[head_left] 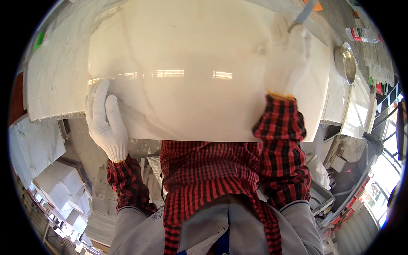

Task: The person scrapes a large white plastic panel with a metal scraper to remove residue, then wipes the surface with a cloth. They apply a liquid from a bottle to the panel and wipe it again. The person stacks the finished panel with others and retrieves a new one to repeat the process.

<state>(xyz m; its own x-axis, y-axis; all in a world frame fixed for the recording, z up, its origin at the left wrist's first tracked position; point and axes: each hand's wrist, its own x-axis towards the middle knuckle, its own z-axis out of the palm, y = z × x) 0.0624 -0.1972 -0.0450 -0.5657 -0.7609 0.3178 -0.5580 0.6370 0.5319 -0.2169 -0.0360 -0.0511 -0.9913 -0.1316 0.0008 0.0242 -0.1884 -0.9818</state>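
A glossy cream slab with faint veins (pixel 191 106) lies flat in front of me, its near edge close to my checked apron. My left hand (pixel 106 123), in a white knitted glove, rests at the slab's left edge with its fingers stretched out. Over the slab's right part is my right hand (pixel 287 59), gloved the same way and smeared by motion. Its fingers are closed on a scraper-like tool; a flat grey blade (pixel 305 12) sticks out beyond them toward the far right. The tool's handle is hidden in the glove.
A shiny metal bowl (pixel 347 63) stands right of the slab, with a clear plastic bottle (pixel 363 35) beyond it. Another pale slab (pixel 55 85) extends on the left. Stacked pale pieces (pixel 63 187) stand lower left. A plastic bag (pixel 318 172) lies near my right forearm.
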